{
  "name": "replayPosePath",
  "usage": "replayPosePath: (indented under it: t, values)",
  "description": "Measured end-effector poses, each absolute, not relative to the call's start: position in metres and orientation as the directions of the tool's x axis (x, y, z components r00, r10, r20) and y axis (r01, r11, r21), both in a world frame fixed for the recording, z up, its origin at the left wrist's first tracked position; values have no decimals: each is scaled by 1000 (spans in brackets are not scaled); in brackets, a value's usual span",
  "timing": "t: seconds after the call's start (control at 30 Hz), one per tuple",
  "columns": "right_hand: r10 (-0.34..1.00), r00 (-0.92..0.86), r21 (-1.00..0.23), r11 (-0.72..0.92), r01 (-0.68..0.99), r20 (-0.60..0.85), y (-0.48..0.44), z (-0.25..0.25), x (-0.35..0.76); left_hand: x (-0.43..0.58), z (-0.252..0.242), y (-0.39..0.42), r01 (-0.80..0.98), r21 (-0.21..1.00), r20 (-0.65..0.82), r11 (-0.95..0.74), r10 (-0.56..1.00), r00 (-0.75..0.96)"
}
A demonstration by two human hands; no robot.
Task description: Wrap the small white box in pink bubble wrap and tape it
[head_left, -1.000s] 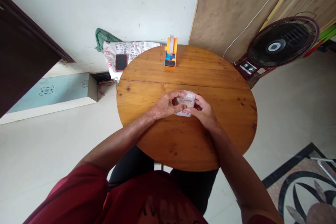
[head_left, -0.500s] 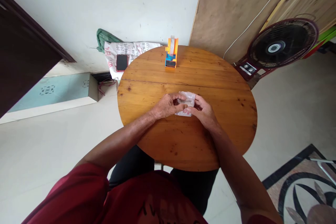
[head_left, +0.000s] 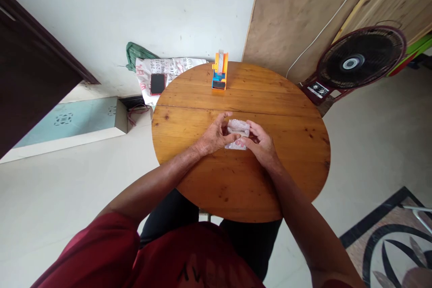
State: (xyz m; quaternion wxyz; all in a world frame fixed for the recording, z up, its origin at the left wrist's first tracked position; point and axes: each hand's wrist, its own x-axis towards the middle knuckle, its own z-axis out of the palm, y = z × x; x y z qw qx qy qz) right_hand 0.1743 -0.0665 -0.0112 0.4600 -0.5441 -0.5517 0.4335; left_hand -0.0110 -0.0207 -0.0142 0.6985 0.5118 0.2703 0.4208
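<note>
Both my hands meet at the middle of a round wooden table (head_left: 297, 153). My left hand (head_left: 214, 135) and my right hand (head_left: 261, 141) pinch a small clear plastic packet (head_left: 236, 129) from either side, just above the tabletop. Fingers of both hands are closed on its edges. What the packet holds is too small to make out. An orange and blue tape dispenser (head_left: 219, 72) stands upright at the table's far edge, well beyond my hands.
A black floor fan (head_left: 357, 60) stands to the right of the table. A printed white sack (head_left: 168, 69) with a dark phone (head_left: 157, 83) on it lies behind the table's left side, next to a green bag (head_left: 135, 51). A patterned rug (head_left: 394, 234) lies at lower right.
My hands stay on the packet; my left fingers have shifted slightly along its edge. The view has tilted a little, moving everything down in the picture.
</note>
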Motion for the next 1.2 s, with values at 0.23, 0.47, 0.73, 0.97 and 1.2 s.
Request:
replayPosePath:
  t: [0.23,0.47,0.73,0.97,1.2]
  values:
    - [1000,19,-992,3,125,6,-68,-7,174,-20,-8,-17,-124,986,-34,114,858,513]
    - [999,32,-1000,-1,-2,-1,-73,-1,173,-17,4,-25,-259,943,57,209,665,745]
    - [995,35,-958,82,274,95,-77,0,176,-11,-3,-27,-248,866,-113,435,651,750]
    - [975,42,-906,189,379,220,-77,9,178,-13,0,-28,-243,859,-134,451,655,744]
    - [919,43,-806,321,498,393,-76,11,179,-12,-1,-28,-222,879,-123,422,650,750]
